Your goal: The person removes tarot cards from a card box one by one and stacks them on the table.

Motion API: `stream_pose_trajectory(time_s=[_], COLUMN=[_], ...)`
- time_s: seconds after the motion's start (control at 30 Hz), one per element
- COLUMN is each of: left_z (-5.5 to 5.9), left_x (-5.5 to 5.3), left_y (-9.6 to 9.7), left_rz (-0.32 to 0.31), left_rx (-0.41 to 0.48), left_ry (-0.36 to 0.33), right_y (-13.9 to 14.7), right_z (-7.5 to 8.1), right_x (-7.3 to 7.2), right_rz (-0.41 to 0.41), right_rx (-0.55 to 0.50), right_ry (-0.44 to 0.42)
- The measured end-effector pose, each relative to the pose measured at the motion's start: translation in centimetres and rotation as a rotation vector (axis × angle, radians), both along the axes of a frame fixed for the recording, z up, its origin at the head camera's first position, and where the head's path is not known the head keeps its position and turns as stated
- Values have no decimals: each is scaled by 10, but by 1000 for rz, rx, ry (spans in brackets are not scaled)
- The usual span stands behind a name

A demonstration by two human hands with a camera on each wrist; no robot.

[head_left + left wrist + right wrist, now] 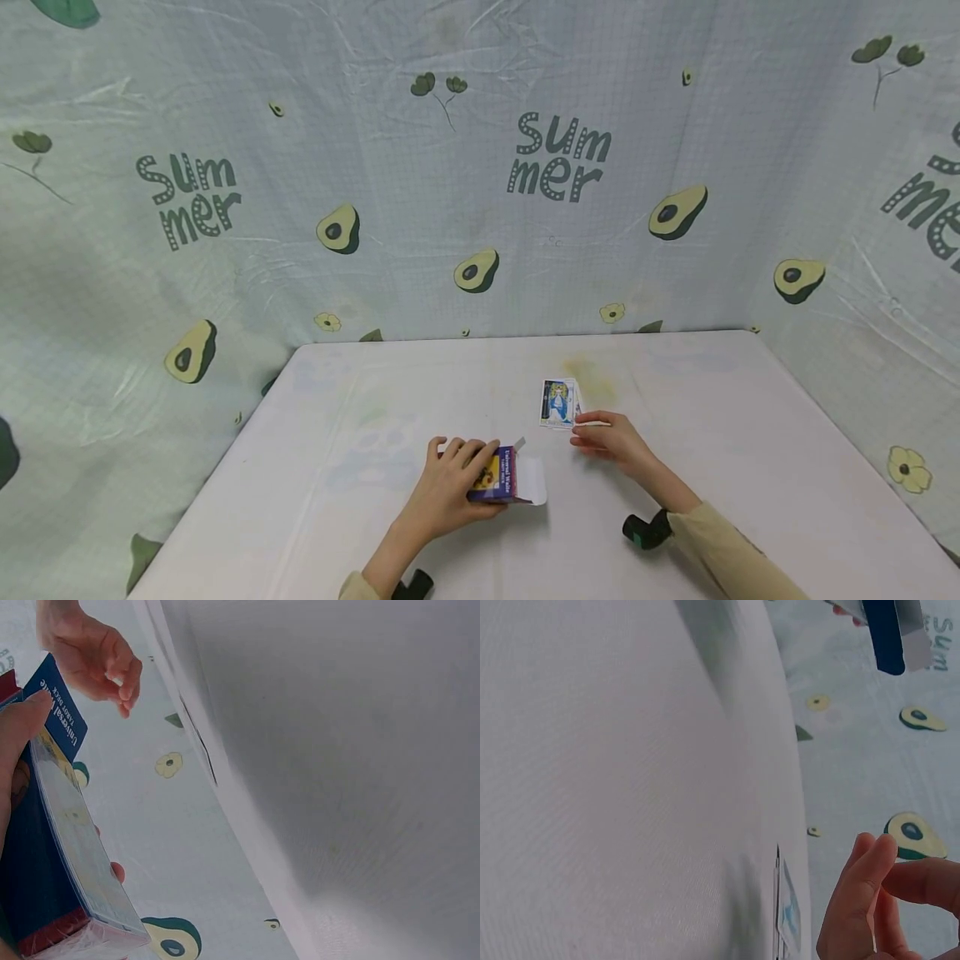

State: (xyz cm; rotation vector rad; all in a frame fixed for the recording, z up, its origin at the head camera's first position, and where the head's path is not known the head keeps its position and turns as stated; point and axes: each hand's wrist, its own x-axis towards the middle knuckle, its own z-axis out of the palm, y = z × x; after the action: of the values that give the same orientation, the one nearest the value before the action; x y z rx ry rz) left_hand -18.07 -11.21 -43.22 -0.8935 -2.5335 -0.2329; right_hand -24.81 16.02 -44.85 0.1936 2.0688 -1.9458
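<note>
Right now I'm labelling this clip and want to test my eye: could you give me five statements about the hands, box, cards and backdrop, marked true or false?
1. The left hand holds the box. True.
2. The box is closed at every end. False: a white flap stands open.
3. The cards lie on the table. True.
4. The right hand grips the cards. False: the right wrist view shows them apart from it.
5. The backdrop is printed with avocados. True.
</note>
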Motion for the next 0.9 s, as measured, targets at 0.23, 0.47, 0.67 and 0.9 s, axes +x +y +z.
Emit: stream_pose_trajectory(time_s=[0.23,0.47,0.67,0.9], left_z=[2,1,1,3], left_x=[-1,-1,-2,-3], left_y=[1,2,2,2], left_rz=[-8,0,1,14], left_rx=[-1,-7,-11,-22], left_ry=[9,4,4,12], right_y=[-3,-6,-11,-14], right_z=[8,19,26,29], right_x=[9,19,25,29], right_rz=[68,135,183,281], right_rx=[8,5,32,38], right_ry=[32,72,116,176])
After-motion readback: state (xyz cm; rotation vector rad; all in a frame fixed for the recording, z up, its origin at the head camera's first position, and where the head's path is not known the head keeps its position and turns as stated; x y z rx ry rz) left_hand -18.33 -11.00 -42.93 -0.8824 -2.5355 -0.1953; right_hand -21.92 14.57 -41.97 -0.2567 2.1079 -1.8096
